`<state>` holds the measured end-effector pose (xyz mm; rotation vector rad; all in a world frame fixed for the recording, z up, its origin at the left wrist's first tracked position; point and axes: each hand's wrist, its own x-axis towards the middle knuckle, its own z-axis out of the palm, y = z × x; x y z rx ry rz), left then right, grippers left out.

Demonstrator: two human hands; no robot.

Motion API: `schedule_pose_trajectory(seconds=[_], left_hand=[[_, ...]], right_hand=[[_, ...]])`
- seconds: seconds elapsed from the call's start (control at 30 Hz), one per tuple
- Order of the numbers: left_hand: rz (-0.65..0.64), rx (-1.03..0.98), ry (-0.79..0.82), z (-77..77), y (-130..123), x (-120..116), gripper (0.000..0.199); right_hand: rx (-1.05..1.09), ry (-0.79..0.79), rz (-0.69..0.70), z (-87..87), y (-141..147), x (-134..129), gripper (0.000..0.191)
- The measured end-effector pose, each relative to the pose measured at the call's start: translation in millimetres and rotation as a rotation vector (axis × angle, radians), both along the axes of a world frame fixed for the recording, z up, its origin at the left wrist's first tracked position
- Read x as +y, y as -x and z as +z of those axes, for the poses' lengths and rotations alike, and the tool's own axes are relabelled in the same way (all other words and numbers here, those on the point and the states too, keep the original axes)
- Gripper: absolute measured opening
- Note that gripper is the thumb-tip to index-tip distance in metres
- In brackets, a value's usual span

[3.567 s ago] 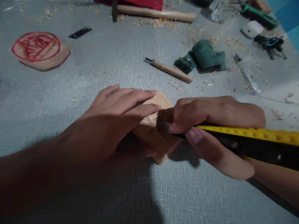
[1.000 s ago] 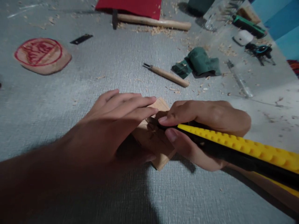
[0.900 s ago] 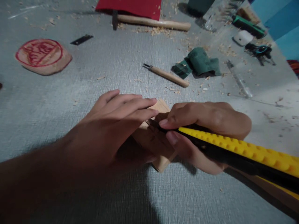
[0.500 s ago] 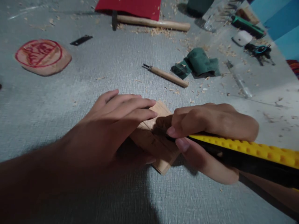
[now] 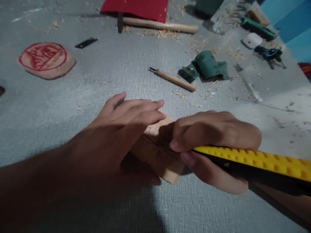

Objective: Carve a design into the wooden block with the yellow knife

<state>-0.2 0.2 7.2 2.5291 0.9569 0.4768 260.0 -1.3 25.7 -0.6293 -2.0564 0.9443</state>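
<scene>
A small flat wooden block [image 5: 167, 161] lies tilted on the grey table, partly in shadow, with faint lines marked on it. My left hand [image 5: 121, 132] rests at its left side, fingers stretched out over the top edge and the thumb by the lower edge. My right hand [image 5: 213, 139] grips a yellow and black utility knife [image 5: 252, 161] close to its front end, pinched between thumb and fingers. The knife's tip points at the block's face; the blade itself is hidden in shadow and behind the fingertips.
Beyond the hands lie a thin wooden-handled carving tool [image 5: 176, 80], green cloth-like scraps [image 5: 207, 66], a hammer [image 5: 160, 25], a red sheet [image 5: 145, 9] and a black blade piece [image 5: 86, 43]. A carved wooden piece [image 5: 47, 61] sits left; keys [image 5: 270, 55] lie right, among shavings.
My right hand with the knife has shifted slightly left and down. The block has moved a little, and my left hand's fingertips and thumb have shifted slightly on it.
</scene>
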Motion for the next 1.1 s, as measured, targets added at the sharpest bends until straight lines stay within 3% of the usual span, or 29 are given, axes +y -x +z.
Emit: schedule_pose_trajectory(seconds=[0.17, 0.33, 0.5, 0.6, 0.73, 0.93, 1.1], left_hand=[[-0.043, 0.066, -0.034, -1.6, -1.4, 1.9, 0.086], [-0.025, 0.006, -0.09, -3.4, -2.1, 6.4, 0.08], [-0.063, -0.005, -0.046, -0.1, -2.4, 5.0, 0.092], [-0.07, -0.002, -0.043, 2.9, -4.3, 2.4, 0.083], [-0.089, -0.024, -0.049, 5.6, -5.9, 0.5, 0.074], [-0.082, 0.017, -0.049, 5.5, -3.6, 3.2, 0.069], [-0.042, 0.025, -0.032, 5.8, -3.6, 4.1, 0.07]], right_hand=[[-0.044, -0.006, -0.003, 0.4, 0.0, -0.1, 0.02], [0.018, 0.026, 0.089, 0.8, -2.6, 6.3, 0.017], [-0.015, 0.059, 0.074, 1.2, -5.2, 4.7, 0.018], [-0.026, 0.073, 0.078, 0.1, -6.1, 2.1, 0.017], [-0.013, 0.048, 0.085, -2.2, -3.4, 1.0, 0.016], [0.042, -0.115, 0.083, -5.9, 2.8, -0.1, 0.023], [-0.055, -0.091, 0.035, -2.8, 0.4, -0.3, 0.02]])
